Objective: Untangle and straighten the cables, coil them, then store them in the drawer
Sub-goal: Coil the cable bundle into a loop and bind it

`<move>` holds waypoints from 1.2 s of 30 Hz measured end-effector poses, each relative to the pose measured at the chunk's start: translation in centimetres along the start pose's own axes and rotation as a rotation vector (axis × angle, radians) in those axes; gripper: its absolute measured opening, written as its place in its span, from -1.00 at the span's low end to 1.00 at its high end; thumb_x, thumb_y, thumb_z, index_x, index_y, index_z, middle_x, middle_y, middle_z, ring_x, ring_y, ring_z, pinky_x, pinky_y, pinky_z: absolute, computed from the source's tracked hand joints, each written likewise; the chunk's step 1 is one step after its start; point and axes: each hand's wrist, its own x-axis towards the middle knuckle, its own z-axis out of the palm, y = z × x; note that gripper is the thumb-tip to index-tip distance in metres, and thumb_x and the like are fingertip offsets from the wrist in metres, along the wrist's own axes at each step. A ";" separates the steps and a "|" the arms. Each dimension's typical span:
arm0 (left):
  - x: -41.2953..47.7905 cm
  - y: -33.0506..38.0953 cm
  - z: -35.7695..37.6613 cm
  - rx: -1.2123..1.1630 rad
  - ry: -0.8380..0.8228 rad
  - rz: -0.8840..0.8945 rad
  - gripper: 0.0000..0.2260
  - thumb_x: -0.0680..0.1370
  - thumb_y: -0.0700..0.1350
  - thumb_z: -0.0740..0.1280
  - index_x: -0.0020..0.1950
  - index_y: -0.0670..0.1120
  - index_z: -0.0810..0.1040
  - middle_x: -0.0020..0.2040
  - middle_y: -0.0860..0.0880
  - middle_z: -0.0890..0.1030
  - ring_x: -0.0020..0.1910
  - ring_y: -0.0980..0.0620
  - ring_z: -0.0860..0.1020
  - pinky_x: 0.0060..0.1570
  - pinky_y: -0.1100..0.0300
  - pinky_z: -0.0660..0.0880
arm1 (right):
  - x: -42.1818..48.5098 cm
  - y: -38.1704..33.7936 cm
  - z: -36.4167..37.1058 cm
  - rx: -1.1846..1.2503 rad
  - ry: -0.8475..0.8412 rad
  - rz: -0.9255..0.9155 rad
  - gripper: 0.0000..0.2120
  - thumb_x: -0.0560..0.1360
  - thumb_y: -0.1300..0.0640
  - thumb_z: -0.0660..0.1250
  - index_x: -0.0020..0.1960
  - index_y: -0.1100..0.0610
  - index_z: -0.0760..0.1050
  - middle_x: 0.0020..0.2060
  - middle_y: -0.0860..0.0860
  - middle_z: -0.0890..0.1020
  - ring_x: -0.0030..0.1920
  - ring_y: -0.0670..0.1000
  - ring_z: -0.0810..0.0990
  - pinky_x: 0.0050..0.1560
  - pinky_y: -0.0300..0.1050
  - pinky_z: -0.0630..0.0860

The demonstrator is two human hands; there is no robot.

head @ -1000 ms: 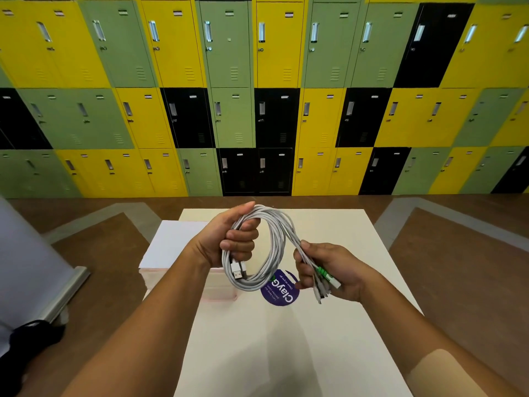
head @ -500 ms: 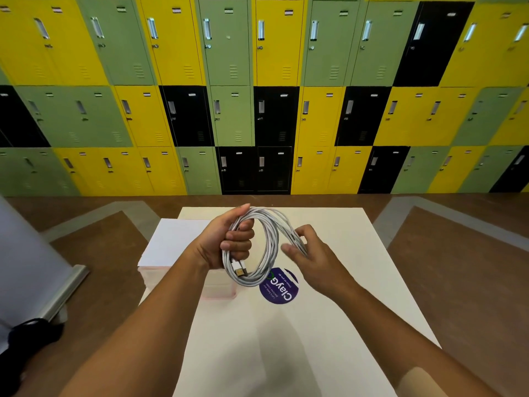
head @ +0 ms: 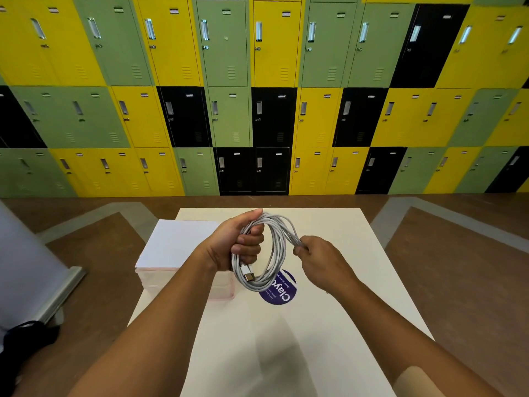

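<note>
White table (head: pixel 343 227) w/ round purple sticker (head: pixel 282 292) near its middle. Behind: wall of yellow, green & black lockers (head: pixel 274 96). Brown floor (head: pixel 458 267) w/ grey bands. Grey panel (head: pixel 25 267) at left; black item (head: pixel 23 348) bottom-left.

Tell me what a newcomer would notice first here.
The wall of yellow, green and black metal lockers fills the upper half. Below centre, a coil of white cable sits in the grip of the left hand while the right hand pinches its strands, above a cream table bearing a round purple sticker.
</note>
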 end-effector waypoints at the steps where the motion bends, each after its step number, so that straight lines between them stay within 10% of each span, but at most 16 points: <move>1: 0.0 0.0 0.0 0.010 0.010 -0.003 -0.62 0.61 0.15 0.19 -0.30 -0.06 0.33 -0.57 0.10 0.23 -0.67 0.18 0.19 -0.51 0.26 0.06 | 0.0 -0.1 -0.3 0.095 -0.054 0.033 -0.78 0.64 0.08 0.17 -0.09 0.11 0.53 -0.21 0.01 0.63 -0.16 0.09 0.59 -0.14 -0.04 0.47; 12: -0.6 0.2 -0.7 0.019 0.038 -0.008 -0.62 0.61 0.16 0.20 -0.29 -0.06 0.32 -0.57 0.10 0.24 -0.66 0.18 0.19 -0.51 0.25 0.05 | -0.3 -0.5 -2.2 1.034 -0.463 0.348 -0.75 0.65 0.17 0.11 0.00 0.21 0.54 -0.43 0.00 0.28 -0.46 -0.06 0.15 -0.43 -0.21 0.16; 20: -1.1 0.1 -1.5 -0.022 -0.025 -0.008 -0.62 0.59 0.16 0.23 -0.29 -0.06 0.35 -0.57 0.10 0.25 -0.66 0.19 0.21 -0.50 0.25 0.06 | -0.7 0.6 -2.8 0.940 -0.420 0.024 -0.89 0.64 0.18 0.25 0.04 0.24 0.46 -0.34 0.09 0.44 -0.46 0.02 0.32 -0.45 -0.17 0.35; 28: -0.8 -0.6 -1.0 -0.036 -0.039 -0.030 -0.62 0.62 0.14 0.20 -0.30 -0.06 0.35 -0.57 0.10 0.25 -0.66 0.19 0.22 -0.50 0.26 0.05 | -0.6 0.6 -2.0 0.235 -0.158 -0.068 -0.68 0.68 -0.01 0.13 -0.11 0.07 0.56 -0.38 -0.10 0.45 -0.38 -0.09 0.38 -0.30 -0.17 0.31; 36: -1.2 -1.0 0.2 -0.218 -0.253 0.027 -0.60 0.65 0.12 0.15 -0.30 -0.09 0.37 -0.58 0.09 0.24 -0.65 0.17 0.18 -0.52 0.26 0.09 | -1.4 0.6 -2.9 0.738 -0.469 0.022 -0.62 0.60 -0.09 0.31 -0.25 0.14 0.36 -0.38 0.14 0.29 -0.50 0.01 0.18 -0.48 -0.16 0.27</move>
